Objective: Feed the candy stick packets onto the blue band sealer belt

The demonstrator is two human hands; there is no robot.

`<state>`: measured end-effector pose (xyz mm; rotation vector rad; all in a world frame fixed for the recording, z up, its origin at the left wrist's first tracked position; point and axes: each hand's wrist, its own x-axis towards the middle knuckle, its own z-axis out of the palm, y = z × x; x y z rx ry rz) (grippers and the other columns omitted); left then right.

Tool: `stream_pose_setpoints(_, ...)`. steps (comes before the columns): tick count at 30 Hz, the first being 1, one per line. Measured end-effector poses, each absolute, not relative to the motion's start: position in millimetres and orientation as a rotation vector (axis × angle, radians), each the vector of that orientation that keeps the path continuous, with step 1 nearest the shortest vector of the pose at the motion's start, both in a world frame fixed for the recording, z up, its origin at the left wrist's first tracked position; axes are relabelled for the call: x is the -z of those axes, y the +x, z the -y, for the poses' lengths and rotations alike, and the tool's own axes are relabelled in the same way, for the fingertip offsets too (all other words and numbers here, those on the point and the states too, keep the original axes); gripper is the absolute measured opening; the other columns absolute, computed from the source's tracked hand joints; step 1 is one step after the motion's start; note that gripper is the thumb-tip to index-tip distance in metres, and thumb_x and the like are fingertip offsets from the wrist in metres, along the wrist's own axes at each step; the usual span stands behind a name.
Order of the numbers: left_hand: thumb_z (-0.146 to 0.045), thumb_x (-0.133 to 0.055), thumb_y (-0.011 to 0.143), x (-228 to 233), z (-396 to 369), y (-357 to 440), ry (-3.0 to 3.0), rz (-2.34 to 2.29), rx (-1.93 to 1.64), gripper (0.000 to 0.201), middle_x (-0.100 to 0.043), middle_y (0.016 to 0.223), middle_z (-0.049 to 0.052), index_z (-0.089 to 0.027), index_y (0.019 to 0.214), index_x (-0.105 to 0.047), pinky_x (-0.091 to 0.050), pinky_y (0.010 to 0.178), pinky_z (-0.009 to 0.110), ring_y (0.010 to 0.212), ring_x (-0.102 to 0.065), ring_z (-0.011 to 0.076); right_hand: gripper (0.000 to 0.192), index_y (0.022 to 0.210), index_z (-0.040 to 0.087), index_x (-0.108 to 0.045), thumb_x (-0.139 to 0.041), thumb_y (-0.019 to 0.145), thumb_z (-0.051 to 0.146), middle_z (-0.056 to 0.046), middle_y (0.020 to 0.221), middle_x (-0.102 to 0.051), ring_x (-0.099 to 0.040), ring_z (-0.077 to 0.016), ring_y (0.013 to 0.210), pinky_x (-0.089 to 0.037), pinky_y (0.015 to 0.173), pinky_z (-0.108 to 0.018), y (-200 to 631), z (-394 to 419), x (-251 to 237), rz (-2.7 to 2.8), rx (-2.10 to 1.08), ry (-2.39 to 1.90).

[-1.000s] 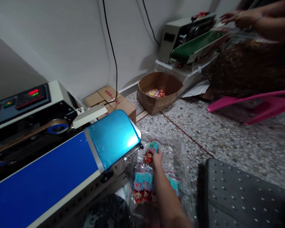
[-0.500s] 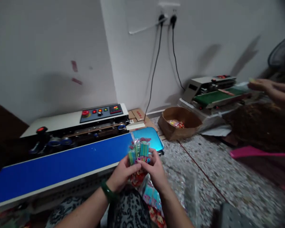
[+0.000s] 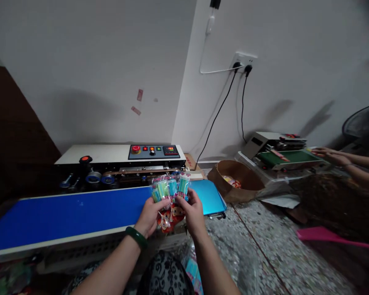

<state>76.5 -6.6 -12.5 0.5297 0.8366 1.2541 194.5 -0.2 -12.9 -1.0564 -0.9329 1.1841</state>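
Several small clear packets of green and blue striped sticks (image 3: 172, 187) are fanned out between my two hands, above the near edge of the blue conveyor belt (image 3: 89, 211). Their lower ends carry a printed red-haired cartoon face. My left hand (image 3: 150, 214) is closed on the left side of the packets, thumb on top, with a green bangle on the wrist. On the right side my right hand (image 3: 193, 209) pinches them between thumb and fingers. Behind the packets stands a band sealer (image 3: 119, 153) with a lit control panel. More packets (image 3: 193, 266) lie in clear plastic below my right forearm.
A brown cardboard box (image 3: 217, 188) with a few packets stands right of the belt's blue end plate (image 3: 209, 198). Farther right, another person's hands (image 3: 335, 155) are at a second sealer with a green belt (image 3: 270, 159). A pink scoop-like thing (image 3: 322, 233) is at lower right.
My hands have raised the packets and spread them into a fan. The camera view has turned left and up. The other person's hands have come down to the green belt.
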Motion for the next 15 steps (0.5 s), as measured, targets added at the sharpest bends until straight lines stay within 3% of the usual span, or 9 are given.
stream_pose_setpoints(7, -0.021, -0.072, 0.057, 18.4, -5.7, 53.8, 0.521, -0.940, -1.294, 0.035, -0.069, 0.079, 0.009, -0.010, 0.089, -0.061, -0.049, 0.073, 0.040, 0.071, -0.064, 0.0230, 0.040, 0.088, 0.020, -0.051, -0.072, 0.054, 0.022, 0.001, 0.071, -0.066, -0.064, -0.0179, 0.066, -0.049, 0.062, -0.029, 213.3, -26.9, 19.0, 0.662, -1.304, -0.994)
stream_pose_setpoints(15, -0.022, -0.073, 0.055, 6.4, -5.4, 28.7, 0.530, -0.991, -1.327, 0.035, -0.069, 0.076, 0.006, -0.011, 0.087, -0.062, -0.049, 0.071, 0.035, 0.069, -0.064, 0.0205, 0.025, 0.069, 0.017, -0.052, -0.068, 0.053, 0.024, 0.000, 0.057, -0.062, -0.057, -0.0134, 0.049, -0.047, 0.050, -0.025, 241.6, -54.1, 39.9, 0.679, -1.425, -1.226)
